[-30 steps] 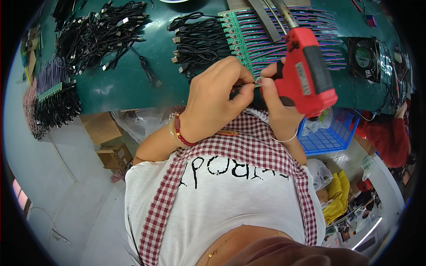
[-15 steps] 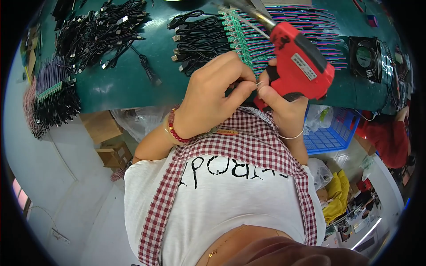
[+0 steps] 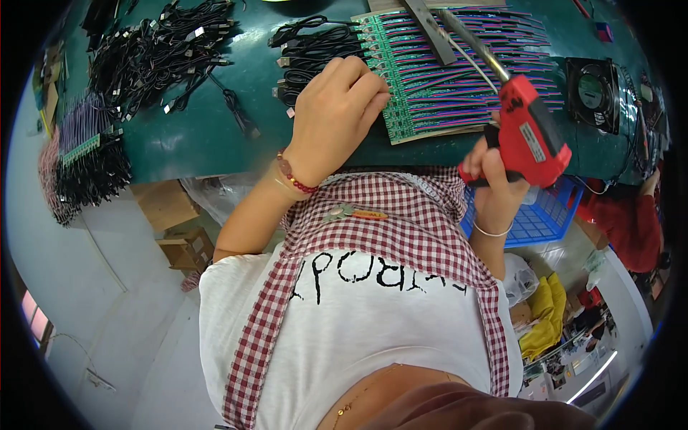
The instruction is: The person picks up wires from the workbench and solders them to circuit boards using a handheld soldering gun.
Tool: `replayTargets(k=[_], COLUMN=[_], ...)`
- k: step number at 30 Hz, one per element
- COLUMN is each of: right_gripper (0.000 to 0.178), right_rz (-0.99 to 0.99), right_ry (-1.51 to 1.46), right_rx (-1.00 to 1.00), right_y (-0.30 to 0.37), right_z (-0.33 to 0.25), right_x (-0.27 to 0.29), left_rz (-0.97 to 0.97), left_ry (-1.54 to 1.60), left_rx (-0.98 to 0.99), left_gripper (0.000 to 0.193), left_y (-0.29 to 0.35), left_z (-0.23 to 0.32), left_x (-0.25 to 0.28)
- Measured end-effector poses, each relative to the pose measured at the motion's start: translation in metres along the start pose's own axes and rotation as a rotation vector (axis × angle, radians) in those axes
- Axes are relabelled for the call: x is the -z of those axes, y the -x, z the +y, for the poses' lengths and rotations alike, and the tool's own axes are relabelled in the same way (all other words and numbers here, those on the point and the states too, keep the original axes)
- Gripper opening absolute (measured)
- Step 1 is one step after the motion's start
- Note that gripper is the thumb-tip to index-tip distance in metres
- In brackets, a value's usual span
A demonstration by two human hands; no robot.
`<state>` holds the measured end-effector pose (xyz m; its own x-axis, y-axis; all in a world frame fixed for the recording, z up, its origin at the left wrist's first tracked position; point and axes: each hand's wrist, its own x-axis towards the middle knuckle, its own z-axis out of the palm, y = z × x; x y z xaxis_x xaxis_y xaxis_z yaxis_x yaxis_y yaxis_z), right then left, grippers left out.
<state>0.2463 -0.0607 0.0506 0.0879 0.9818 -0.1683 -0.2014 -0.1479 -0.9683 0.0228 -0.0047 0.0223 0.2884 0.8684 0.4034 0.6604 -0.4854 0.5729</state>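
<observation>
My right hand (image 3: 499, 183) is wrapped around the handle of a red soldering gun (image 3: 532, 136) at the table's front edge. Its metal barrel points up and left over the wires, with a thin pale feed tube beside it. My left hand (image 3: 333, 115) is closed, its fingertips together at the left edge of a green circuit board panel (image 3: 401, 125); whatever they pinch is hidden. Black USB cables (image 3: 304, 61) lie along that edge, partly under the hand. Rows of thin coloured wires (image 3: 459, 107) run rightward from the panel.
A dark flat bar (image 3: 430, 32) lies across the wires. To the right stands a black fan (image 3: 592, 93). A heap of black cables (image 3: 158, 54) covers the far left, with a finished-looking bundle (image 3: 89, 154) hanging at the left edge. Below the table sits a blue basket (image 3: 548, 215).
My hands have parted from a shared pinch on a thin pale strand. The left moved up and left to the panel's edge; the right drew the soldering gun right and down.
</observation>
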Motion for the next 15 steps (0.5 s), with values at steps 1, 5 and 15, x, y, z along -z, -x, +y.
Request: replayTargets(k=[1,5,15], right_gripper=[0.044,0.043,0.022], right_rz=[-0.011,-0.058,-0.006], right_ry=[-0.021,0.027,0.174], right_rx=[-0.002,-0.025,-0.078], right_y=[0.006,0.03,0.067], right_z=[0.002,0.016,0.047], right_x=[0.006,0.033,0.067], left_rz=[0.0,0.011,-0.001], left_ry=[-0.024,-0.068,-0.072], left_rx=[0.0,0.011,0.003], left_gripper=[0.013,0.012,0.012], left_y=[0.0,-0.001,-0.001], left_z=[0.0,0.0,0.0], left_x=[-0.002,-0.005,-0.006])
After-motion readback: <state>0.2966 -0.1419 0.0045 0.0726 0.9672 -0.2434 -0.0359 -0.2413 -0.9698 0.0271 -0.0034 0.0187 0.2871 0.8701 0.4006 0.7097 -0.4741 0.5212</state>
